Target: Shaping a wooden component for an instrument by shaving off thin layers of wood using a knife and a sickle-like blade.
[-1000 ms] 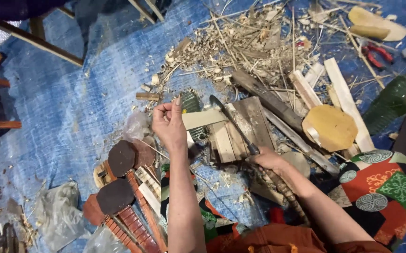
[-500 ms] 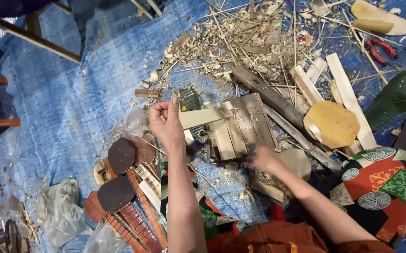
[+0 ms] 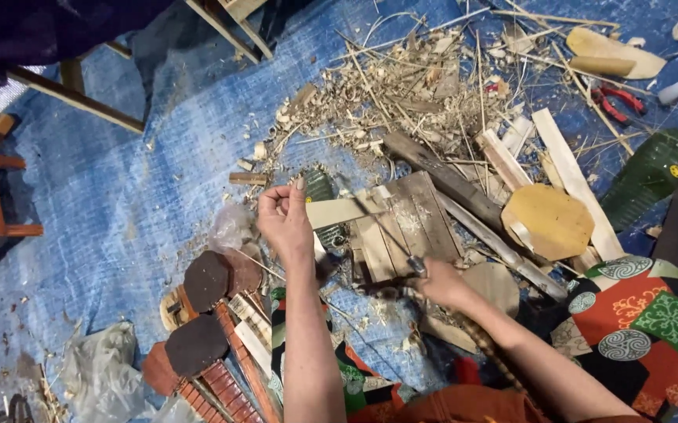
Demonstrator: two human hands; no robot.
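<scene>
Head view: the person sits over a blue tarp (image 3: 119,196) littered with wood shavings (image 3: 401,86) and offcuts. The left hand (image 3: 285,219) is raised, its thumb and fingers drawn together as if pinching something thin; what it pinches is too fine to make out, though a pale slat (image 3: 343,211) lies just beside the fingertips, across the near edge of the wooden chopping block (image 3: 405,227). The right hand (image 3: 439,282) is closed around the handle of a knife (image 3: 370,223), whose narrow blade runs up and left over the block toward the left hand.

The likeliest trouble, judged from this, is the blade pointing at the left fingers: a stroke that slips off the slat or breaks through it could carry the edge into the thumb or palm. The slat looks to be resting loose on the block, so it could skid or tip under pressure. The block itself sits among loose scraps and could rock. Finished dark discs (image 3: 206,280) and ribbed reddish pieces (image 3: 229,376) lie near the left forearm, where a swung elbow could knock them. Red-handled pliers (image 3: 617,100) and a green bottle (image 3: 644,176) lie well apart, out of the way.
</scene>
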